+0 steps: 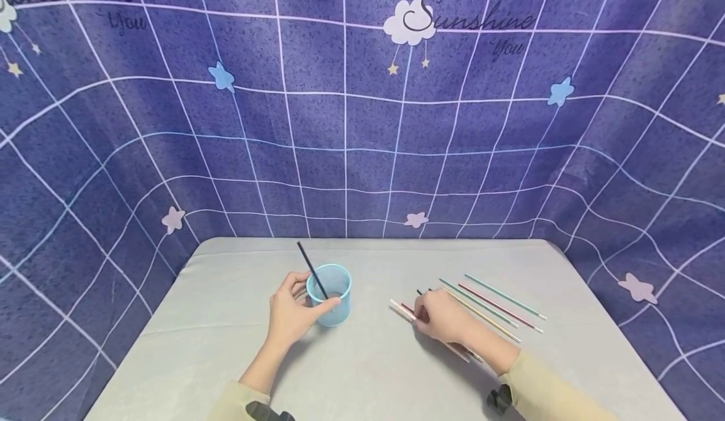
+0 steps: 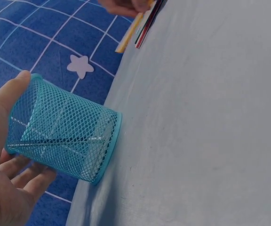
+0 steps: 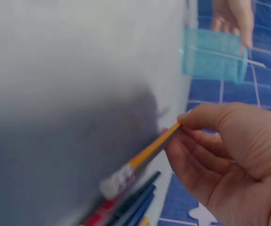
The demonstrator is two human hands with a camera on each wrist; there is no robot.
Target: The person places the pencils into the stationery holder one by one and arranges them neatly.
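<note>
So the backdrop is a purple-blue curtain (image 1: 362, 119) with a grid of pale lines, pastel stars, and "Sunshine You" lettering (image 1: 481, 21) up top. In front of it there's a light grey table (image 1: 351, 370).

Person's left hand (image 1: 293, 311) is grasping a light-blue mesh cup (image 2: 67, 125) over on the left half of the table. Thumb's at the rim on the near side, the other fingers are curled around the far side. The cup stands on the table, and there's one black pencil (image 1: 313, 270) in it, leaning over to the left with its top poking well above the rim.

Right hand (image 1: 444, 317) is right of the cup, well apart from it, pinching a yellow pencil (image 3: 147, 154) between thumb and fingertips. The right wrist view shows its whitish eraser end pointing away from the fingers. Can't really tell if that pencil is off the table or just touching it. Right by it are a red pencil (image 3: 105, 207) and a couple of dark blue-looking pencils (image 3: 140, 205), kinda blurry.

Just past that hand, four more lie slantwise, roughly parallel: a teal pencil (image 1: 506, 296), a dark red pencil (image 1: 501, 308), a green pencil (image 1: 478, 303) and a second yellow one (image 1: 480, 314). Both arms have pale sleeves (image 1: 552, 389).
</note>
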